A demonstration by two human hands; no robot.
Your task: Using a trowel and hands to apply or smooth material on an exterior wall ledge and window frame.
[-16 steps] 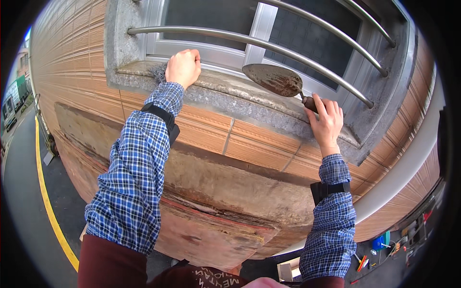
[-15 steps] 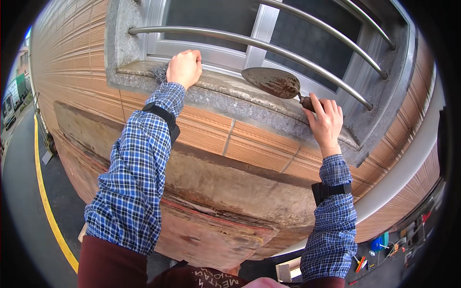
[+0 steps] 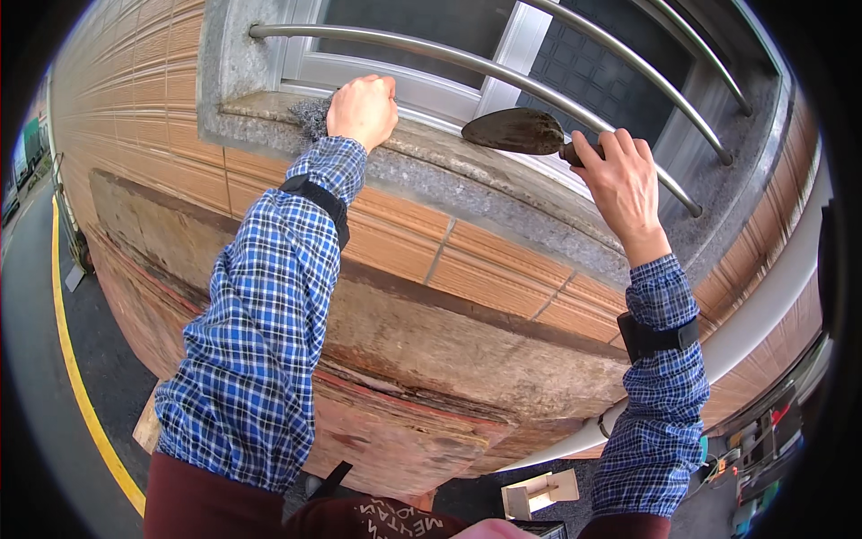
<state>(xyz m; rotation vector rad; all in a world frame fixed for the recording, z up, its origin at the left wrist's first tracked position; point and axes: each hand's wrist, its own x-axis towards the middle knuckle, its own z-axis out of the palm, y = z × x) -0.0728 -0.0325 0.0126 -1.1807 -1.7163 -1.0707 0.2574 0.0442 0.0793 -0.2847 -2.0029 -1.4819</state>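
Note:
My left hand (image 3: 362,112) is closed at the left end of the window sill (image 3: 422,153). From its left side sticks out a grey, fuzzy wad (image 3: 311,117) that looks like steel wool; the rest is hidden by the fingers. My right hand (image 3: 624,184) grips the handle of a trowel (image 3: 514,132) over the right part of the sill. Its dark, dirty leaf-shaped blade points left, with the tip just above the sill's inner edge, near the window frame (image 3: 422,94).
Curved metal bars (image 3: 467,63) cross the window opening, close to both hands. Below the sill are orange wall tiles (image 3: 395,234) and weathered wooden boards (image 3: 431,341). A white pipe (image 3: 763,296) runs at right. A small wooden box (image 3: 539,494) stands on the ground.
My right hand has risen off the sill's edge, and the trowel blade has turned, showing a darker face. My left hand stays at the sill's left end. The whole view has shifted slightly.

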